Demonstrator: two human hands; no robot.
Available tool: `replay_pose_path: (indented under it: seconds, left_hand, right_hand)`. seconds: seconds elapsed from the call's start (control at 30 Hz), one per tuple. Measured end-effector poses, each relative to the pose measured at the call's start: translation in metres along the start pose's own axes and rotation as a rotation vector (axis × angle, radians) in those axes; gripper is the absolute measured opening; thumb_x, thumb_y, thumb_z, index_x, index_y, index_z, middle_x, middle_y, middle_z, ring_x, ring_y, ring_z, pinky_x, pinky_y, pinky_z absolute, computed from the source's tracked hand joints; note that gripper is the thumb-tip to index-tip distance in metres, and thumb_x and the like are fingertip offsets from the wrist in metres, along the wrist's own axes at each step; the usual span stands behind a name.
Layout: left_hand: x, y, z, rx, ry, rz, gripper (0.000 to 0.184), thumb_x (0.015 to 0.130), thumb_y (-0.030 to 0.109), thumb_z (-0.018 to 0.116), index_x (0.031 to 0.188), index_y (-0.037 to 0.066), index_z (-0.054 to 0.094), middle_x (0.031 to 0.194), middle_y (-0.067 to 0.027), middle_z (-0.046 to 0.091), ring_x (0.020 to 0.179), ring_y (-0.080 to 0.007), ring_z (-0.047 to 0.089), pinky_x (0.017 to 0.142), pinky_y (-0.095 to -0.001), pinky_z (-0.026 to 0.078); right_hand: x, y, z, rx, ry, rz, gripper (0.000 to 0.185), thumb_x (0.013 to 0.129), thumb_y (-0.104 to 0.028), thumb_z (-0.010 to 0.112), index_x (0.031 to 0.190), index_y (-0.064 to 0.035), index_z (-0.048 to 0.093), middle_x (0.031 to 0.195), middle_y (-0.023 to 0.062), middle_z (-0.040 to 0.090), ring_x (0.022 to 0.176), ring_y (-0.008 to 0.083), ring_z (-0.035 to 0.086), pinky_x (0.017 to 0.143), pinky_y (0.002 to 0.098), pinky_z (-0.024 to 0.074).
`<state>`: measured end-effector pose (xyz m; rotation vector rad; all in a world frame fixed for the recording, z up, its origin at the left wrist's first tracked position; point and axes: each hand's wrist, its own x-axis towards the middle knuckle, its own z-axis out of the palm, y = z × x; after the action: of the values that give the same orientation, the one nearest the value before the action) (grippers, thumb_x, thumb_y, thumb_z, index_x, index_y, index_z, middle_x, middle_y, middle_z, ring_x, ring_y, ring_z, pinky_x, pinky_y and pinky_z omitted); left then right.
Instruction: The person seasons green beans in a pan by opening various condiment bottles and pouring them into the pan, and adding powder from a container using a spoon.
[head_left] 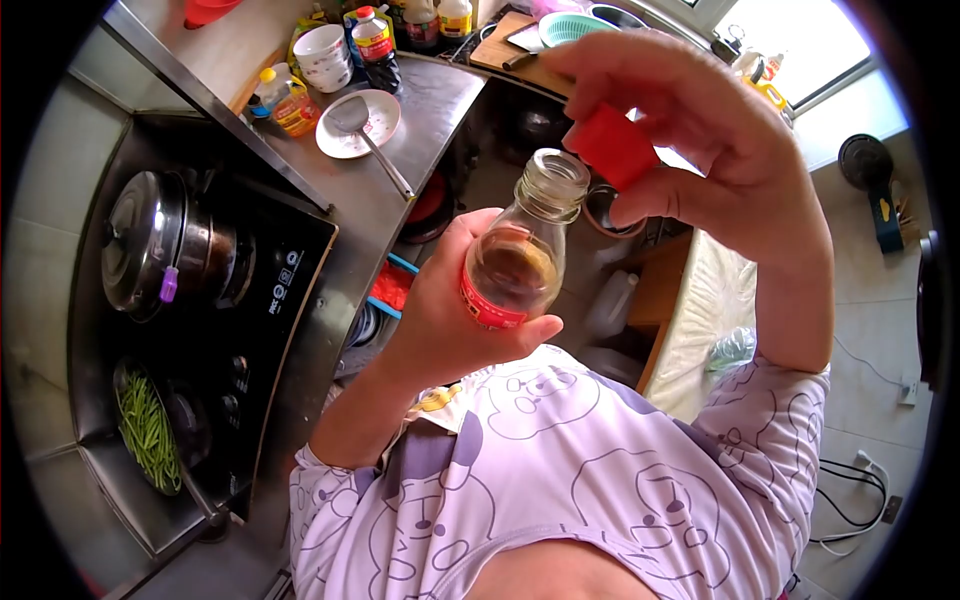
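My left hand [440, 290] is wrapped round a clear glass bottle [515, 255] with a red label and dark liquid inside. The bottle's neck is uncovered and it leans a little to the right. Just above and to the right of the mouth, my right hand [720, 150] pinches a red bottle cap [613, 148] between thumb and fingers. Cap and bottle mouth look apart.
On the black stove [265, 250] at left sit a lidded steel pot [145, 245] and a pan of green beans [148, 430]. The steel counter [440, 90] holds a plate [375, 140] with a spatula [375, 150], stacked bowls [323, 60] and several bottles.
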<state>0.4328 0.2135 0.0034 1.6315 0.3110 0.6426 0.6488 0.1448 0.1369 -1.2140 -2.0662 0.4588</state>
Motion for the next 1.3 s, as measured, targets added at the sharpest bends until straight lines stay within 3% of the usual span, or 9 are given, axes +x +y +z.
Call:
replay_pose_path:
  seconds: [0.1,0.3,0.6,0.7,0.77,0.87,1.03,1.13,1.3]
  left_hand:
    - [0.0,0.002,-0.001,-0.036,-0.035,-0.054,0.08,0.062,0.015,0.088,0.126,0.002,0.041,0.111,-0.0071,0.056,0.101,-0.0125,0.059,0.089,-0.0286,0.049]
    - [-0.001,0.009,-0.006,0.017,-0.078,0.035,0.082,0.061,0.017,0.089,0.126,0.001,0.042,0.111,-0.0062,0.056,0.101,-0.0124,0.058,0.089,-0.0272,0.048]
    - [0.006,0.001,-0.019,-0.73,-0.541,-0.194,0.091,0.053,0.015,0.095,0.126,0.0,0.045,0.106,-0.0074,0.059,0.098,-0.0127,0.058,0.086,-0.0278,0.047]
    - [0.005,-0.004,-0.009,-1.049,-0.65,-0.175,0.098,0.052,0.041,0.088,0.129,-0.001,0.044,0.109,-0.0121,0.06,0.097,-0.0195,0.059,0.083,-0.0308,0.049]
    - [0.005,-0.009,-0.001,-1.266,-0.718,-0.158,0.107,0.052,0.058,0.082,0.131,-0.002,0.043,0.112,-0.0153,0.06,0.096,-0.0241,0.06,0.081,-0.0327,0.05]
    - [0.018,-0.019,0.008,-1.388,-0.889,-0.05,0.105,0.059,0.068,0.073,0.133,-0.001,0.044,0.114,-0.016,0.06,0.098,-0.0265,0.06,0.082,-0.0351,0.05]
    - [0.02,-0.003,0.015,-1.283,-0.716,-0.037,0.105,0.06,0.069,0.071,0.133,-0.001,0.043,0.114,-0.015,0.06,0.098,-0.0239,0.061,0.081,-0.0332,0.051]
    - [0.016,0.018,0.008,-0.785,-0.299,-0.233,0.104,0.06,0.061,0.078,0.133,-0.002,0.04,0.11,-0.0181,0.061,0.096,-0.0233,0.063,0.08,-0.0322,0.054]
    - [0.012,0.013,0.0,-0.532,-0.137,-0.179,0.104,0.05,0.04,0.09,0.133,0.0,0.041,0.114,-0.0122,0.06,0.101,-0.0208,0.062,0.086,-0.0344,0.054]
  right_hand:
    - [0.005,-0.008,-0.005,0.124,0.115,0.097,0.058,0.064,-0.006,0.084,0.116,0.001,0.06,0.122,0.0154,0.06,0.1,0.0228,0.064,0.076,0.0306,0.0531]
    - [0.028,-0.002,-0.011,-0.148,-0.188,-0.29,0.05,0.058,-0.023,0.084,0.1,0.0001,0.067,0.102,0.0128,0.066,0.089,0.0249,0.067,0.072,0.0334,0.0554]
    - [0.034,0.0,-0.019,-0.064,-0.25,-0.345,0.046,0.063,-0.023,0.083,0.098,0.0004,0.066,0.098,0.0164,0.065,0.085,0.0276,0.066,0.067,0.0366,0.0552]
    - [0.03,0.01,-0.011,0.01,-0.15,-0.332,0.044,0.074,-0.035,0.076,0.099,-0.0002,0.067,0.095,0.0167,0.066,0.081,0.0278,0.066,0.069,0.0365,0.0537]
    - [0.029,0.014,-0.009,0.438,-0.134,-0.192,0.035,0.076,0.0,0.077,0.108,0.0026,0.064,0.108,0.0133,0.063,0.096,0.0191,0.064,0.082,0.0278,0.0539]
    - [0.032,0.031,-0.01,0.545,-0.175,-0.165,0.04,0.071,0.0,0.08,0.108,0.0036,0.064,0.111,0.0158,0.062,0.101,0.0244,0.063,0.085,0.0308,0.0555]
    - [0.032,0.019,-0.013,0.6,-0.054,-0.059,0.039,0.073,-0.017,0.082,0.102,0.0029,0.065,0.099,0.0124,0.065,0.087,0.0211,0.066,0.073,0.0293,0.0559]
    - [0.032,0.011,-0.015,-0.159,-0.119,0.051,0.064,0.071,-0.058,0.068,0.096,0.0004,0.063,0.071,0.0049,0.061,0.063,0.0164,0.06,0.055,0.0304,0.0451]
    - [0.033,0.031,-0.015,-0.183,-0.132,-0.267,0.062,0.077,-0.051,0.068,0.107,0.0027,0.061,0.089,0.0124,0.064,0.079,0.0229,0.063,0.067,0.0318,0.0489]
